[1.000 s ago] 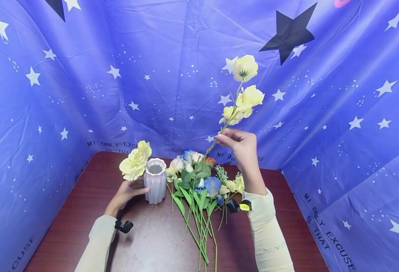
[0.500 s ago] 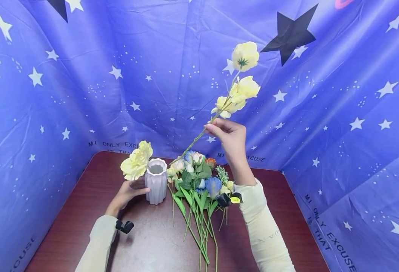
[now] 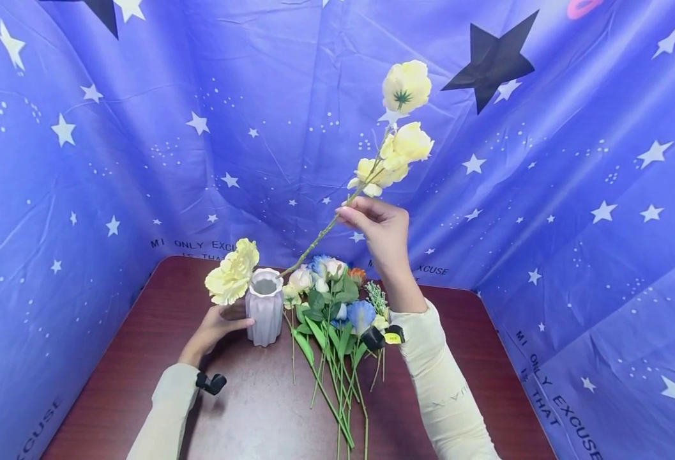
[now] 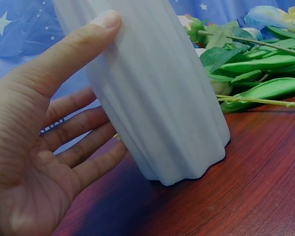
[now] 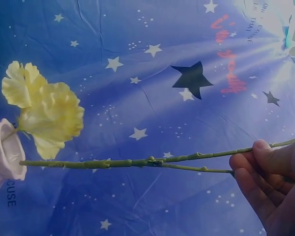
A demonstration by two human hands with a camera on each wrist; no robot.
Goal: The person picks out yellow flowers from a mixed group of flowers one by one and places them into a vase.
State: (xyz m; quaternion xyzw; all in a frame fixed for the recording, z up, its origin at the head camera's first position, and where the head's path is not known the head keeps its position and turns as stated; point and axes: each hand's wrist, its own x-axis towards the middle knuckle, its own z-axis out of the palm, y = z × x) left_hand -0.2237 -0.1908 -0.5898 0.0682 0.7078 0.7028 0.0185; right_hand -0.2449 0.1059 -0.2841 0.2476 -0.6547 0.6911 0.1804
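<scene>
- Bright across your head view now, pale glare pooling on the table [image 3: 257, 402]!
- Dimmer at your left wrist, dark shadow beside the vase [image 4: 157, 98].
- Your right wrist catches white glare, upper right, on the backdrop [image 5: 265, 49].

Room in front of vase [image 3: 264, 319], flower pile [image 3: 317, 329] blocking its right

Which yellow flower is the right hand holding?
The raised branched spray of several blooms; the large single bloom leans from the vase, others lie in the pile.

Vase [image 3: 265, 319] on table [image 3: 245, 409], one flower [image 3: 232, 273] in it, flower pile [image 3: 345, 291] right of the vase, curtain [image 3: 291, 128] behind the table
</scene>
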